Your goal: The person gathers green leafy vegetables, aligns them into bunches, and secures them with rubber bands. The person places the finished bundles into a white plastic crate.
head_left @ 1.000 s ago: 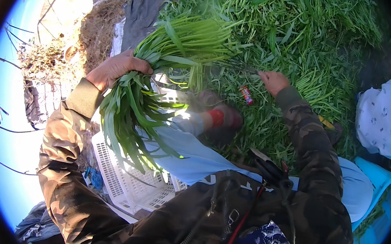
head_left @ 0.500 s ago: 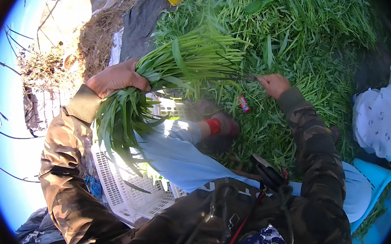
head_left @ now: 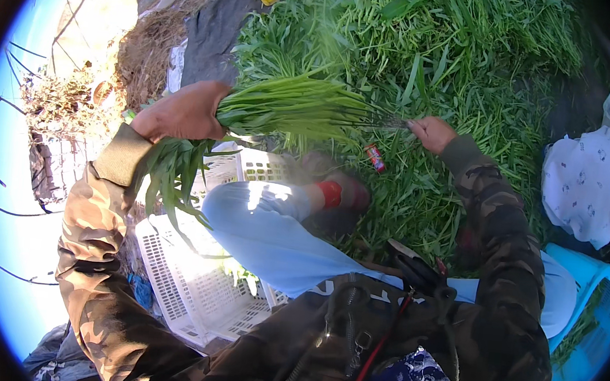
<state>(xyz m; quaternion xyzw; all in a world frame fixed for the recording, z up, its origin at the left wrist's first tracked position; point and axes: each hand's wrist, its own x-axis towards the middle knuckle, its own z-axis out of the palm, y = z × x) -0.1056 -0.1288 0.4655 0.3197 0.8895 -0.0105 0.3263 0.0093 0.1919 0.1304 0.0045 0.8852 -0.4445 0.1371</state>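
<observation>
At picture left, left hand [head_left: 184,110] closed round a green stem bundle [head_left: 291,106], leaves drooping toward a white crate [head_left: 171,280]; right hand [head_left: 434,134] pinches thin dark strands [head_left: 381,121] at its far end; bundle spans between hands, near heaped greens [head_left: 471,67]

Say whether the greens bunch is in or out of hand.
In: the left hand wraps around the bunch, leaves hanging below.

Looked like an outdoor farm work spot; showed open sky [head_left: 25,237], dry brush [head_left: 143,61], dark ground sheeting [head_left: 213,38], heaped leafy greens [head_left: 457,54] and perforated plastic crates [head_left: 196,294].
</observation>
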